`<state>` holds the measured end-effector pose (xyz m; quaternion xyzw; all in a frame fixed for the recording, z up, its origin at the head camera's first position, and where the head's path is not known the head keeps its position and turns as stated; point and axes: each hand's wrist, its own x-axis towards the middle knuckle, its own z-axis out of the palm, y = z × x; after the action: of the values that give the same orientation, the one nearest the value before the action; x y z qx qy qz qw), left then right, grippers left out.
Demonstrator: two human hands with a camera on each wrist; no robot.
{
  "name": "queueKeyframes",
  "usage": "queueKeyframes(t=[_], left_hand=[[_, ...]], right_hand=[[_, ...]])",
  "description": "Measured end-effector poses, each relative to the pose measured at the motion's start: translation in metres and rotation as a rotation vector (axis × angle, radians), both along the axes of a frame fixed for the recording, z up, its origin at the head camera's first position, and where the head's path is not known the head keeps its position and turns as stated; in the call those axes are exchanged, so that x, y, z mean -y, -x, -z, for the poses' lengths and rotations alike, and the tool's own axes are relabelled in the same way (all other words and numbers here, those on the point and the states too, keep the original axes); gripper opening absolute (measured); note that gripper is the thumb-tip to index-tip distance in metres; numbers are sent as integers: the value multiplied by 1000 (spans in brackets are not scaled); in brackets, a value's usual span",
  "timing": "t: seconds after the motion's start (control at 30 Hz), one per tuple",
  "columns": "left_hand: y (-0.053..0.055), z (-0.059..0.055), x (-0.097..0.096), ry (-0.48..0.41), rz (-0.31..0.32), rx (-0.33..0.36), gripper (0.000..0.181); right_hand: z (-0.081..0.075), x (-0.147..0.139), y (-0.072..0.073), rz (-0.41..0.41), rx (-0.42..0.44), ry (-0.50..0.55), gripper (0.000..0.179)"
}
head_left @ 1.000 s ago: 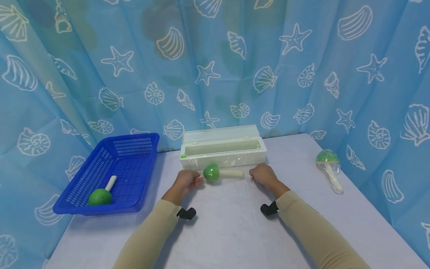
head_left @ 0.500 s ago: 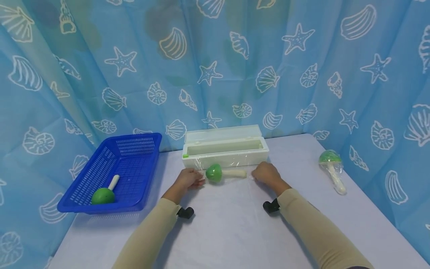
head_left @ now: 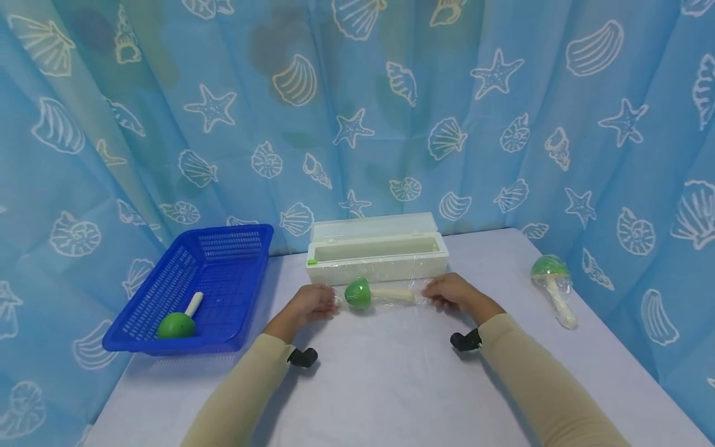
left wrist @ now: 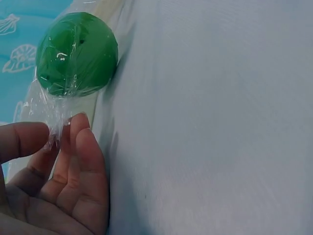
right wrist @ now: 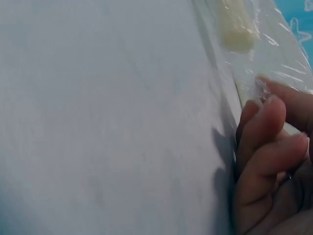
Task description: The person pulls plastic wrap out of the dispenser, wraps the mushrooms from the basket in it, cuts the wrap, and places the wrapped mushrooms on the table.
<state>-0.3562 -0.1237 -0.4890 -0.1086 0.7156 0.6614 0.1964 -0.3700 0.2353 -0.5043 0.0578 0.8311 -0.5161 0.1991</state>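
Note:
A maraca with a round green head and a cream handle (head_left: 391, 294) lies wrapped in clear plastic film, crosswise before the white box. My left hand (head_left: 310, 302) pinches the gathered film between thumb and fingertips, just beyond the green head (left wrist: 78, 54). On the other side, my right hand (head_left: 455, 290) pinches the film past the end of the handle (right wrist: 238, 32). Both wrist views show the film (left wrist: 56, 112) bunched at the fingertips. Behind the maraca stands the long white film dispenser (head_left: 380, 268), its lid raised and a small green piece at its left corner.
A blue plastic basket (head_left: 254, 285) stands on the left, with an unwrapped green maraca (head_left: 176, 325) inside. Near the right edge of the white-covered table (head_left: 385, 385) lies another film-wrapped maraca (head_left: 553, 279). A blue shell-print curtain (head_left: 357, 93) hangs behind and along the sides.
My right hand has moved a little right, away from the handle end, with the film stretched after it. My left hand keeps its place at the head end. The view has shifted slightly.

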Motion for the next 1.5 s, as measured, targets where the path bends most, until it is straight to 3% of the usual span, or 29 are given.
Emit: queueKeyframes(t=[0.2, 0.37, 0.6, 0.8, 0.93, 1.1, 1.33, 1.5], left_hand=[[-1, -4, 5, 29, -6, -6, 29], [3, -8, 12, 99, -64, -51, 29], [10, -10, 6, 217, -268, -303, 37], [23, -5, 3, 321, -330, -486, 40], [29, -6, 4, 232, -286, -564, 45], [37, -5, 11, 158, -189, -577, 51], [46, 3, 19, 144, -177, -660, 39], [48, 5, 22, 117, -131, -657, 34]], right_hand=[[-5, -14, 2, 4, -11, 0, 30], [-20, -12, 7, 41, -114, 12, 25], [-48, 25, 17, -4, -275, 34, 20], [-68, 70, 27, -135, -368, -13, 14], [-77, 94, 32, -208, -402, -52, 13], [-81, 117, 38, -270, -442, -88, 14], [-87, 145, 42, -345, -546, -225, 17], [-88, 166, 40, -333, -614, -268, 14]])
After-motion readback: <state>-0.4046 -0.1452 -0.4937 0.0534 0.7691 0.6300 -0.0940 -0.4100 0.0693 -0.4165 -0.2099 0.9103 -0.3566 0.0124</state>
